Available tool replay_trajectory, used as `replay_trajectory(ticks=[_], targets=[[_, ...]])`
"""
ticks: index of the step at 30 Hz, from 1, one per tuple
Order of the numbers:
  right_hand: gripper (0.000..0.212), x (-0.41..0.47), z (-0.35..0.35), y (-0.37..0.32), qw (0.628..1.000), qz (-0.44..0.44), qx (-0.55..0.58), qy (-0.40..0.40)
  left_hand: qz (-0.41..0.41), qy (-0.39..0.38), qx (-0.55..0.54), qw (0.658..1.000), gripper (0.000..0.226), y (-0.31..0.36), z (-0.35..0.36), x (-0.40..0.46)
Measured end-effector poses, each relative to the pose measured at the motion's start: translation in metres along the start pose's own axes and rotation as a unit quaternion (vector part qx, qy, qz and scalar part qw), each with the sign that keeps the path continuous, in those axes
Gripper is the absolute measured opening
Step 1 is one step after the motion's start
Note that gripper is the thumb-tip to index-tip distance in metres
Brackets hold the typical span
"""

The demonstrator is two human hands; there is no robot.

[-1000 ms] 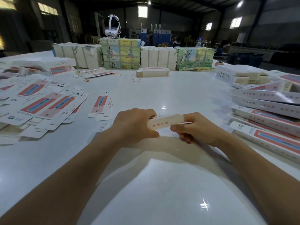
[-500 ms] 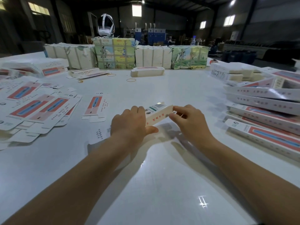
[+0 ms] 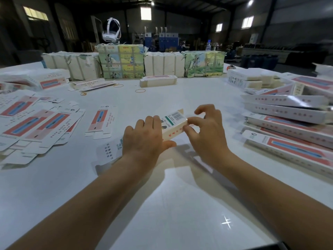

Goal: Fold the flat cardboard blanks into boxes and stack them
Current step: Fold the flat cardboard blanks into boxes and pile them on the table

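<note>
Centre of the white table [image 3: 162,204], and there's the half-formed box [image 3: 173,124], a long white carton with a barcode on its top face and red characters down its near side, tilted up off the surface. The left hand [image 3: 142,139] wraps it from behind, fingers curled over the top and thumb tucked under the near edge, a firm hold. The right hand [image 3: 207,134] is at the box's end, thumb and forefinger pinching the corner by the end flap, the other fingers lifted and curled clear.

Just left of the left wrist a flat blank [image 3: 108,150] lies face down, printed characters showing. Another single blank [image 3: 100,121], red and blue, sits beyond it, and a loose spread of flat blanks [image 3: 36,127] covers the left side. On the right, folded boxes [image 3: 288,123] are piled in layers. Far across, wrapped bundles [image 3: 122,62] line the table's back edge, a white headset [image 3: 111,31] perched on top, with rubber bands [image 3: 140,90] scattered in front.
</note>
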State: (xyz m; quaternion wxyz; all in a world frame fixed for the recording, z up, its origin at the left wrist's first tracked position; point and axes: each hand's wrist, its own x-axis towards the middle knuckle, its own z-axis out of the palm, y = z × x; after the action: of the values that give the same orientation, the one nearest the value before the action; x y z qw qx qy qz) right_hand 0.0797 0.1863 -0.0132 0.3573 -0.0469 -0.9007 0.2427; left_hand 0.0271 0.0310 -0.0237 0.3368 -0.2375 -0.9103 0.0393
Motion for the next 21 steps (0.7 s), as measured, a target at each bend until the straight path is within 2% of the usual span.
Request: replay_trajectory(ticks=[2, 5, 7, 9, 11, 13, 16, 21], targets=[[0.014, 0.002, -0.002, 0.002, 1.000, -0.003, 0.005, -0.012, 0.005, 0.004, -0.020, 1.000, 0.078, -0.001, -0.001, 0.000], [0.013, 0.006, -0.009, -0.001, 0.988, 0.046, 0.106, -0.103, 0.022, -0.008, -0.041, 0.999, 0.080, -0.002, -0.001, 0.000], [0.014, 0.006, -0.011, -0.002, 0.974, 0.065, 0.171, -0.134, 0.031, -0.021, -0.051, 0.998, 0.081, -0.001, -0.001, -0.001], [0.017, 0.005, -0.010, -0.003, 0.967, 0.071, 0.218, -0.110, 0.035, -0.031, -0.056, 0.997, 0.082, -0.001, -0.002, -0.001], [0.010, 0.002, -0.008, -0.003, 0.964, 0.092, 0.239, -0.066, 0.024, -0.031, -0.050, 0.998, 0.081, -0.001, -0.004, 0.000], [0.033, -0.001, -0.004, -0.007, 0.958, 0.105, 0.263, -0.052, 0.016, -0.029, -0.032, 0.999, 0.082, 0.000, -0.005, 0.001], [0.055, -0.006, 0.005, -0.013, 0.973, 0.092, 0.199, -0.068, 0.020, -0.018, 0.001, 1.000, 0.081, 0.004, -0.009, -0.001], [0.057, -0.007, 0.008, -0.012, 0.981, 0.064, 0.172, -0.061, 0.016, 0.004, -0.040, 0.999, 0.064, 0.004, -0.006, 0.000]])
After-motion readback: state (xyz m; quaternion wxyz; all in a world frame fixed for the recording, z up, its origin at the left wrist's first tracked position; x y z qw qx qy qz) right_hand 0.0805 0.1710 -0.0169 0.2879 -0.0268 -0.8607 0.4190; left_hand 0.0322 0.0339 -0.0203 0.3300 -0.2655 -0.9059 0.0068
